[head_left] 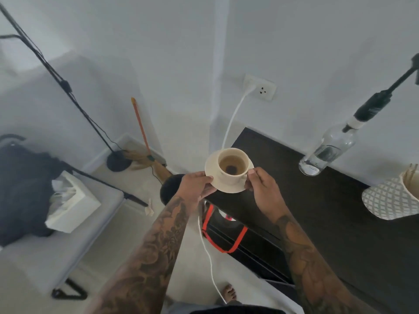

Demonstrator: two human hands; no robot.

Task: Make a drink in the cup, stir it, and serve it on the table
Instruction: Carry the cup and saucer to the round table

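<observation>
A cream cup (229, 175) holding a brownish drink with a dark patch at its bottom stands on a cream saucer (212, 168). Both sit at the left corner of the dark table (328, 211). My left hand (196, 185) grips the saucer's near-left rim. My right hand (261, 184) pinches the cup's handle on the right side. No spoon is visible in the cup.
A clear glass bottle (326, 150) stands on the table by the wall, and a patterned mat (387, 200) with a cream container (410, 182) lies at the right edge. A white cable (233, 118) runs from a wall socket. A grey bench with a tissue box (72, 202) stands left.
</observation>
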